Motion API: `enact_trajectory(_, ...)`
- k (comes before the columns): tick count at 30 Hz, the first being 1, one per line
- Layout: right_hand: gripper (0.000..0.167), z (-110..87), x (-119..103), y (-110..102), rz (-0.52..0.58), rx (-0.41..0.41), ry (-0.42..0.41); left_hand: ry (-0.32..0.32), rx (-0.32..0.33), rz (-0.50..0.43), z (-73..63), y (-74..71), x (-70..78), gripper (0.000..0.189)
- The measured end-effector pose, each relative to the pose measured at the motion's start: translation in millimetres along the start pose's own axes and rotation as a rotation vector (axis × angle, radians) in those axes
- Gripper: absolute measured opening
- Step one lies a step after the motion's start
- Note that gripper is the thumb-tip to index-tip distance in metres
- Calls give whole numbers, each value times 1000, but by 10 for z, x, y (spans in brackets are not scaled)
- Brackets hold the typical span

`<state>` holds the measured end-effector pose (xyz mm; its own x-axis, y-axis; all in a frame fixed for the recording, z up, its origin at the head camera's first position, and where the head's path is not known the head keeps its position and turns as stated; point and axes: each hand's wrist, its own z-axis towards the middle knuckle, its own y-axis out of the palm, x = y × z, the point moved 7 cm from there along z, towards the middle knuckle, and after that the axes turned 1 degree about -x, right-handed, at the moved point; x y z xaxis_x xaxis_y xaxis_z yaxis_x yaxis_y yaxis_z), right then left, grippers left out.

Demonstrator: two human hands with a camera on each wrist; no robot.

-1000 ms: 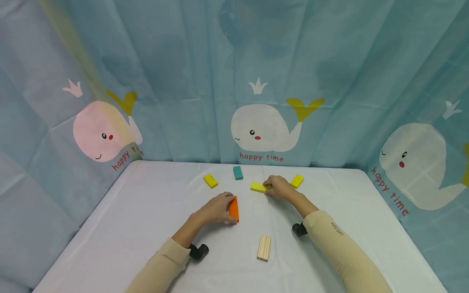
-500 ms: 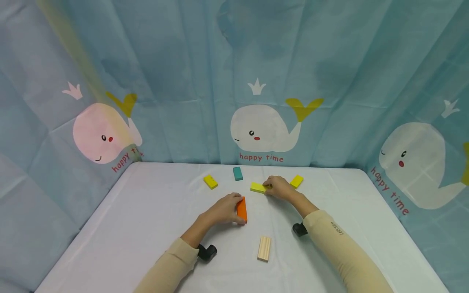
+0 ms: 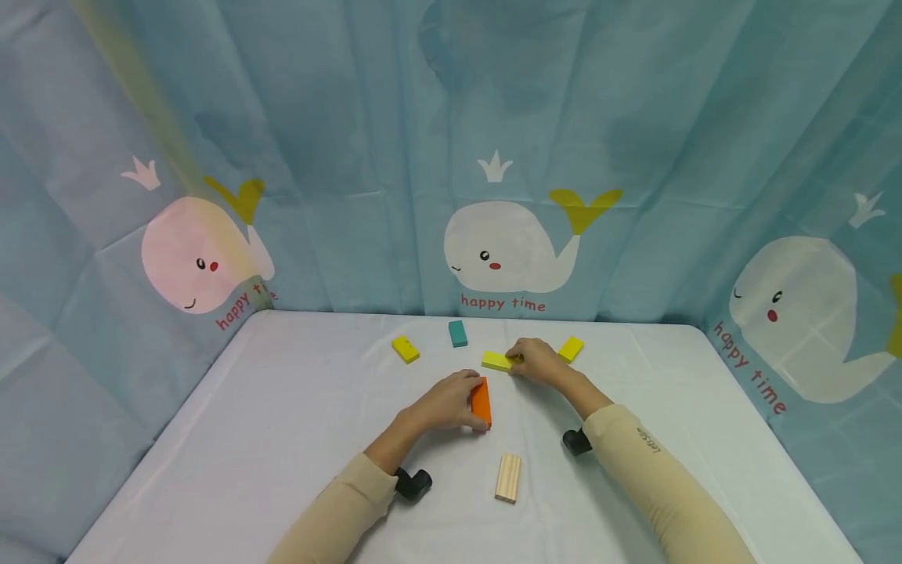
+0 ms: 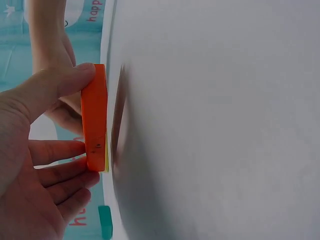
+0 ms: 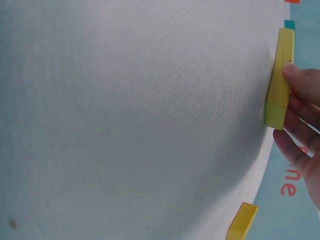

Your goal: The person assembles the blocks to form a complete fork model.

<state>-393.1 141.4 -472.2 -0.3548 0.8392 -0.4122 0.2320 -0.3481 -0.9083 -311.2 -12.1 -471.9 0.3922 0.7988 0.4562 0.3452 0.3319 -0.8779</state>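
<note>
My left hand (image 3: 449, 401) grips an orange block (image 3: 482, 403) between the thumb at one end and the fingers at the other. In the left wrist view the orange block (image 4: 95, 117) hangs over the cloth, its shadow lying apart from it. Farther back and to the right, my right hand (image 3: 539, 362) pinches a long yellow block (image 3: 496, 360). The right wrist view shows this yellow block (image 5: 280, 75) low at the cloth, the thumb on its near side and the other fingers partly hidden behind it.
A yellow block (image 3: 405, 349) and a teal block (image 3: 458, 334) lie at the back of the white table (image 3: 282, 407). Another yellow block (image 3: 571, 349) lies just behind my right wrist. Nearer me is a plain, grooved wooden piece (image 3: 508, 478). A whale-print curtain (image 3: 352, 235) borders the table.
My left hand has carried the orange block to the right, closer to the long yellow block. The right hand and the yellow block it pinches have stayed put.
</note>
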Motion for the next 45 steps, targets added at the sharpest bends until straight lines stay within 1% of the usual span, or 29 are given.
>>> enact_trajectory(6, 33, 8, 0, 3, -8, 6, 4, 16, -11, 24, 75, 20, 90, 83)
enact_trajectory(12, 33, 14, 8, 1, -8, 11, 7, 24, -23, 37, 132, 58, 146, 82)
enact_trajectory(20, 31, -4, -21, -1, 16, 5, -4, 36, -32, 28, 161, 93, 201, 81)
enact_trajectory(26, 31, -13, -30, -8, 9, 7, -4, 25, -37, 54, 179, 124, 204, 82)
enact_trajectory(33, 32, -16, -18, -15, 8, 5, 5, 5, -46, 64, 182, 122, 218, 82)
enact_trajectory(40, 31, -26, -29, -30, 3, 8, -3, -13, -72, 40, 201, 134, 205, 78)
enact_trajectory(45, 31, -26, -37, -28, -4, 7, -8, -12, -74, 33, 201, 136, 203, 76)
